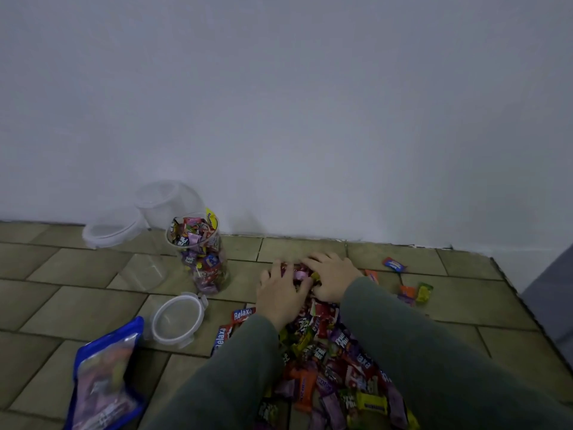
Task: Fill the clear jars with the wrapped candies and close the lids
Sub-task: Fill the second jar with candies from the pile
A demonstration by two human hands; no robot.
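Where the tiled floor (93,305) meets the pale wall (279,103), the head view shows both hands working at the far end of a heap of wrapped candies (335,367). The left hand (280,294) and the right hand (330,279) lie palm down, side by side, fingers curved around a small bunch of candies (299,274) gathered between them; each grip is thus closed loosely on sweets, though how many each hand holds cannot be told. Grey-green sleeves (418,352) cover both forearms, and the main heap spreads between and beneath them toward the viewer.

To the left of the hands, near but apart, an open clear jar (200,256) stands upright and is filled with candies almost to its rim. Its loose lid (178,319) lies flat on the floor just in front of it. Behind and left of the full jar stand two further clear jars, one (169,200) against the wall and one (124,243) nearer, both with lids on and no contents visible.

A blue-edged bag (105,380) lies at lower left. A few stray candies (415,291) rest on the tiles right of the right hand, one blue piece (394,264) lying farther back near the wall.
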